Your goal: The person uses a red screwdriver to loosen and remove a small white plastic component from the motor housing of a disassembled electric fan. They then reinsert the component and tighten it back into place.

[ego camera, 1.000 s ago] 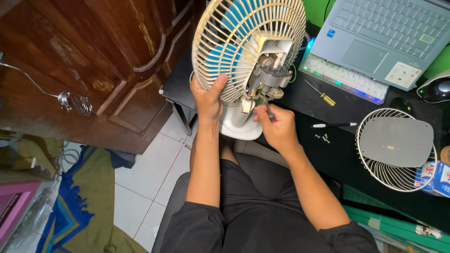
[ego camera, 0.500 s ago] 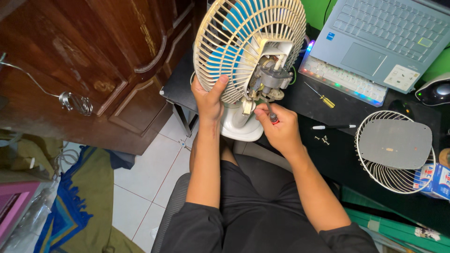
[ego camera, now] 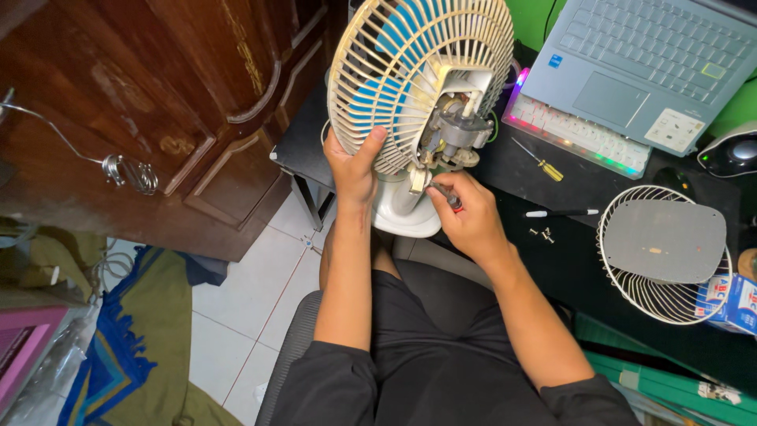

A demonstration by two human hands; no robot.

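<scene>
Fan (ego camera: 410, 102) with a cream wire guard and blue blades stands tilted at the near edge of the dark surface (ego camera: 583, 260), its back turned toward the person and the rear cover off, so the grey motor (ego camera: 459, 130) is bare. Its round white base (ego camera: 402, 209) hangs partly over the edge, just above the person's lap.

Left hand (ego camera: 352, 164) is closed on the lower rim of the guard, thumb lying across the wires and fingers wrapped behind them. Right hand (ego camera: 467, 214) is curled shut around a small screwdriver (ego camera: 449, 196) with a red and dark handle; its tip points up into the neck of the fan just below the motor, though the tip itself is too small to see clearly.

On the surface to the right lies a second screwdriver (ego camera: 540, 161) with a yellow handle, then a white pen (ego camera: 561, 213), and a few loose screws (ego camera: 542, 233) just beside it. Farther right rests the detached front guard (ego camera: 664, 254), lying flat with a grey round plate in its middle. An open laptop (ego camera: 643, 67) sits behind, with a backlit keyboard (ego camera: 572, 134) in front of it. A dark wooden cabinet (ego camera: 158, 118) stands to the left, over a tiled floor (ego camera: 244, 315).
</scene>
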